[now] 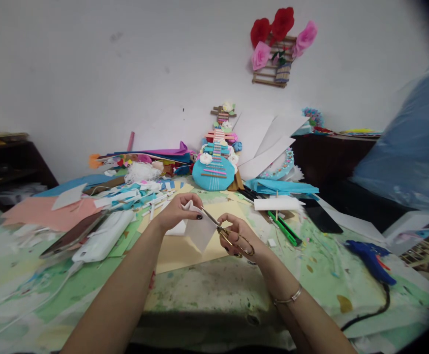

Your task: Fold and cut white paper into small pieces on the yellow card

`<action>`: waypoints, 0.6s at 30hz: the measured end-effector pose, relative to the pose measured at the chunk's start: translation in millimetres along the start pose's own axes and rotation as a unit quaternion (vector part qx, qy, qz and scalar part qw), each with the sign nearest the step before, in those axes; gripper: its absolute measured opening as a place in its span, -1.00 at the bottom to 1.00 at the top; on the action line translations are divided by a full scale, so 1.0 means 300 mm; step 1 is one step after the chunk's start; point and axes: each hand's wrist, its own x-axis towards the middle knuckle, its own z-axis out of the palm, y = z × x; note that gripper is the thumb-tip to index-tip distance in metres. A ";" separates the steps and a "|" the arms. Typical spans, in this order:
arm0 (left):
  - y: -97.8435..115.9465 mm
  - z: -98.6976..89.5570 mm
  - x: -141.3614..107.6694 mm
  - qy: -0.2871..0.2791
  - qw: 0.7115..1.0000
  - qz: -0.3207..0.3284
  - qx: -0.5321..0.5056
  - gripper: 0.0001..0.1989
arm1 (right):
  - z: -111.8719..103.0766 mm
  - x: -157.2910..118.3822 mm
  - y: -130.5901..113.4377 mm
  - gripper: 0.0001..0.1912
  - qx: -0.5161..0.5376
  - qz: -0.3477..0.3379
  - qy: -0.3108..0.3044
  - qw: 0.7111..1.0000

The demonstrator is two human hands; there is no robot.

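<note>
A folded piece of white paper [200,233] is pinched between the thumb and fingers of my left hand [179,211] and hangs down from them. My right hand [239,235] grips gold-handled scissors [230,241], with fingers in the loops. The scissor blades point up and left, lying against the paper's upper right edge, close to my left thumb. Whether the blades are parted is too small to tell. Both hands are above a pale yellow sheet [177,254] on the table.
A blue paper instrument [213,172] stands by the wall. To the left lie a white power bank [104,237], a phone [72,233] and paper scraps. On the right are a green cutter [284,228], a black phone [321,215] and a blue glue gun [370,258] with its cable.
</note>
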 end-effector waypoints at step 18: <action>-0.016 -0.020 -0.004 0.017 0.998 0.003 -0.068 -0.74 | -0.003 -0.005 0.005 -0.47 0.003 -0.003 -0.012 1.000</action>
